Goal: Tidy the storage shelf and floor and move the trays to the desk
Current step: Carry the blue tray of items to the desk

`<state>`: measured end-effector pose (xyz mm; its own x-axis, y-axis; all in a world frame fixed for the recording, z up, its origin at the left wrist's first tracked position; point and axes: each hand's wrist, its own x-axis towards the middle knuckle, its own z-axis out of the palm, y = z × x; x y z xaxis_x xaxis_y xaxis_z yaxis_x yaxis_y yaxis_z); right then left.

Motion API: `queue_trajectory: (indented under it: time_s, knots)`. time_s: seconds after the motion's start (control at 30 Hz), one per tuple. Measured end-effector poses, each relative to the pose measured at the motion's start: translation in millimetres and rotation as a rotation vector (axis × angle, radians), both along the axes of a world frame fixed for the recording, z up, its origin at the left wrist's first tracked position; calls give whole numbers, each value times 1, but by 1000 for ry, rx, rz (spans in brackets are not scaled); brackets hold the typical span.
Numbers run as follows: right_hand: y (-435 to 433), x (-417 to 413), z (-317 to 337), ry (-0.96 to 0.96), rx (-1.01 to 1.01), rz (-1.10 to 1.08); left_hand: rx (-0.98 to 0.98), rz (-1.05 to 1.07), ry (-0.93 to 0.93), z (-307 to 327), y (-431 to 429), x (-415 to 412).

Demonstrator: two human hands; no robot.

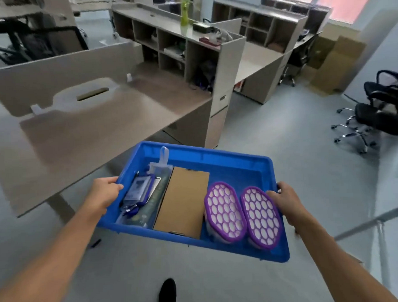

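Beige laminate desk [80, 132] is seen left. Blue rectangular plastic tray [234, 170] is held above the floor near it, left rim gripped by left hand [104, 192], brown cardboard box [184, 201] laid inside, right rim gripped by right hand [285, 202].

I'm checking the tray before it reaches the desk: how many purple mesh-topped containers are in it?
2, side by side at the right end of the blue tray: one container beside the cardboard box, the other container by the right hand. None seems hidden.
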<state>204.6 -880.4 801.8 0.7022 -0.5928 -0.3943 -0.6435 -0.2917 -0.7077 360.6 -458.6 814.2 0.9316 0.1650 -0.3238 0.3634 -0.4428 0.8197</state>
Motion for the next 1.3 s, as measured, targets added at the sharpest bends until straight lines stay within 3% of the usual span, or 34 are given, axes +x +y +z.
queue_trajectory:
  time_s: [0.23, 0.47, 0.87, 1.3]
  knots:
    - [-141, 70, 15, -84, 44, -305, 23, -300, 24, 14, -198, 200]
    - [-314, 141, 4, -130, 15, -436, -8, -474, 33, 0, -427, 331]
    - [-631, 344, 56, -166, 4, -423, -19, -453, 55, 14, -740, 532]
    - [-926, 634, 21, -133, 95, -501, 14, -426, 51, -6, -1027, 822]
